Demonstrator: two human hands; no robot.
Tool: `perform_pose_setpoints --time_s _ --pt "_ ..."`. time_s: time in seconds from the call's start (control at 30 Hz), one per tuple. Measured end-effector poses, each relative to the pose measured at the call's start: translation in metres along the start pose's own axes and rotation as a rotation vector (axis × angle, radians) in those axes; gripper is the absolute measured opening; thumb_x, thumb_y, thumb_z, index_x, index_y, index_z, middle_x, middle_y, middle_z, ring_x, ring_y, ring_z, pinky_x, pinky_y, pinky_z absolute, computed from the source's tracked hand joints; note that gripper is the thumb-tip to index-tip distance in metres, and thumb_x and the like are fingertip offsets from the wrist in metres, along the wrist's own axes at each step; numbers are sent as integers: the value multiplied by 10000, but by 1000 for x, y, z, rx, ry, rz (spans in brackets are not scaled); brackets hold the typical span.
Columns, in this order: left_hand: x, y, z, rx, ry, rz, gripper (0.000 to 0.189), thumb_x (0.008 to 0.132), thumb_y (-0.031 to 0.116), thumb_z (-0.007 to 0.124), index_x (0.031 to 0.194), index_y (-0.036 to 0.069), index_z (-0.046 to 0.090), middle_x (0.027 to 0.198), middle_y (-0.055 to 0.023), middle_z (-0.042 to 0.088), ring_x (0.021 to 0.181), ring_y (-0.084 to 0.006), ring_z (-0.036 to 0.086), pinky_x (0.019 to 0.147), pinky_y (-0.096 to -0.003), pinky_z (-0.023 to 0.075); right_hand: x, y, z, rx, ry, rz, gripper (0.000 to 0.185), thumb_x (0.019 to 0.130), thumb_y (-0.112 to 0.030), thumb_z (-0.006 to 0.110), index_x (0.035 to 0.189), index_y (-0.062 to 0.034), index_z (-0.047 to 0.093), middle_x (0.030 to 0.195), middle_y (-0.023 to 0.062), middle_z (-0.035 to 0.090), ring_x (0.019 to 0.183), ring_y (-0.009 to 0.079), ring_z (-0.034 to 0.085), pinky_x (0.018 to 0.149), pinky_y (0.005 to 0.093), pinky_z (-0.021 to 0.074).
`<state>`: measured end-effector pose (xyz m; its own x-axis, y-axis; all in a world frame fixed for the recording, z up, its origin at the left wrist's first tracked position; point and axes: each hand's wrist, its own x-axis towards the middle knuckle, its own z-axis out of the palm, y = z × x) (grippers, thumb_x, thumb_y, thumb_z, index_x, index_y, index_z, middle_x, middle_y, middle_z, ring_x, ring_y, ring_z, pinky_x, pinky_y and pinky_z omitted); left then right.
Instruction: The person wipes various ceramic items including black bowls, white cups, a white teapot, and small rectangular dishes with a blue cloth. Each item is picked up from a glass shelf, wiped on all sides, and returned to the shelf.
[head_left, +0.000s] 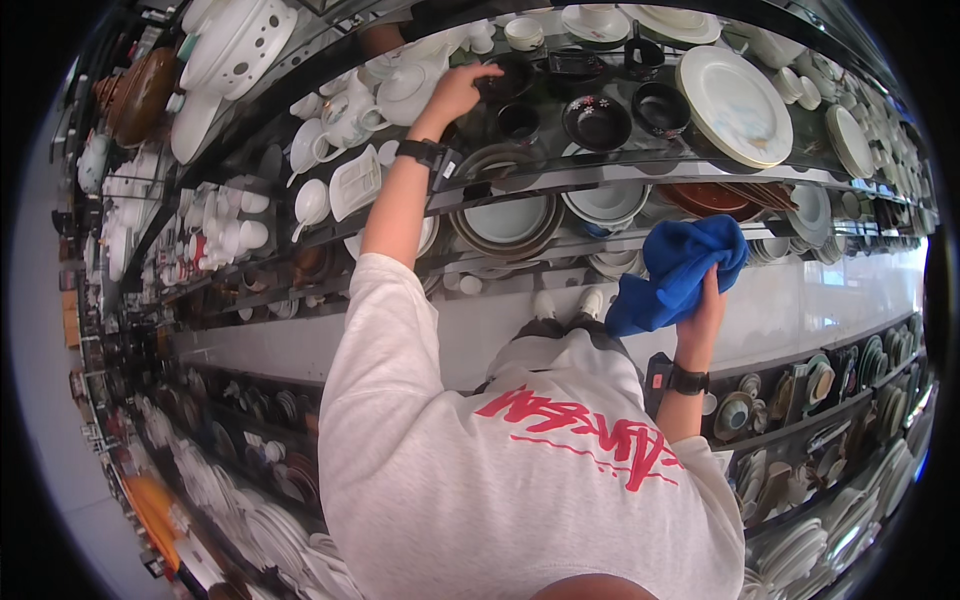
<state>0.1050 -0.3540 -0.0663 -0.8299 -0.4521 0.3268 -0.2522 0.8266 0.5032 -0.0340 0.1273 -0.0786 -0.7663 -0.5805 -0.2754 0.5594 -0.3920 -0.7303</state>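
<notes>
My left hand (456, 91) reaches over the glass shelf, its fingertips at the edge of a black dish (511, 78). Whether it grips the dish or only touches it I cannot tell. A white teapot (409, 91) stands just left of that hand. In my right hand (703, 311) is a bunched blue cloth (679, 270), held in front of the shelf. Close to my left hand are a black cup (518, 122), a black bowl with a flower pattern (597, 122) and another black bowl (660, 109).
Large white plates (735, 105) are stacked on the right of the shelf. Spoons and a white dish (355, 184) lie at its left. Lower shelves hold rimmed plates (506, 217) and a brown dish (709, 201). Behind me, racks carry more plates (795, 551).
</notes>
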Motion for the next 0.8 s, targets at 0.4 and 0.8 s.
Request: perform_pose_setpoints --time_s 0.4,0.8 --pt "-101 31 -24 218 130 -330 394 694 165 752 1035 37 601 1047 -130 614 991 -348 584 847 -401 479 18 5 33 -35 -188 119 466 949 -208 557 1349 -38 386 1259 104 527 1123 218 541 952 359 458" --pt "-106 16 14 180 257 -552 535 709 204 772 1163 25 552 1100 -176 579 981 -327 606 829 -399 498 22 -3 15 -53 -224 122 444 954 -179 546 1346 -39 390 1237 83 537 1095 188 551 932 338 472"
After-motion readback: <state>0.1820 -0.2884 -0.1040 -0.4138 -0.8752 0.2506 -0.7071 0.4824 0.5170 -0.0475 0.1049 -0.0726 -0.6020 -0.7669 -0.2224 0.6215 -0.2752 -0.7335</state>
